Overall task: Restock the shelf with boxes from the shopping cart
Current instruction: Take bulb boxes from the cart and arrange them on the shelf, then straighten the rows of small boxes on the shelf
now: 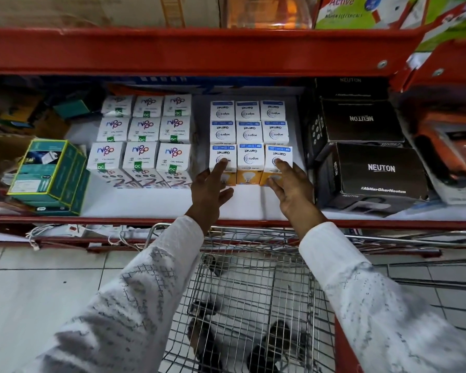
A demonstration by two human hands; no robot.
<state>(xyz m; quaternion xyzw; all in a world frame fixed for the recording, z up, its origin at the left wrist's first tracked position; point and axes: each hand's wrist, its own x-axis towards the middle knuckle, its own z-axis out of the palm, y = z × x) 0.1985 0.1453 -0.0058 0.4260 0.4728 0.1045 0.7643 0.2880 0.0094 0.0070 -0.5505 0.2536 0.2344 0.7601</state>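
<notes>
Several white and orange Wipro Garnet bulb boxes (249, 135) stand in a three-wide block on the red shelf (145, 219). My left hand (209, 192) rests its fingertips on the front left box (222, 157), fingers spread. My right hand (291, 188) touches the front right box (279, 160), fingers apart and not wrapped around it. The front middle box (250, 164) stands between both hands. Below me, the wire shopping cart (253, 286) shows no boxes in its basket.
White Nippo boxes (143, 138) fill the shelf to the left, with teal boxes (51, 173) beyond them. Black Neuton cartons (371, 168) are stacked at the right. A red upper shelf beam (199, 49) hangs overhead. White tiled floor lies left of the cart.
</notes>
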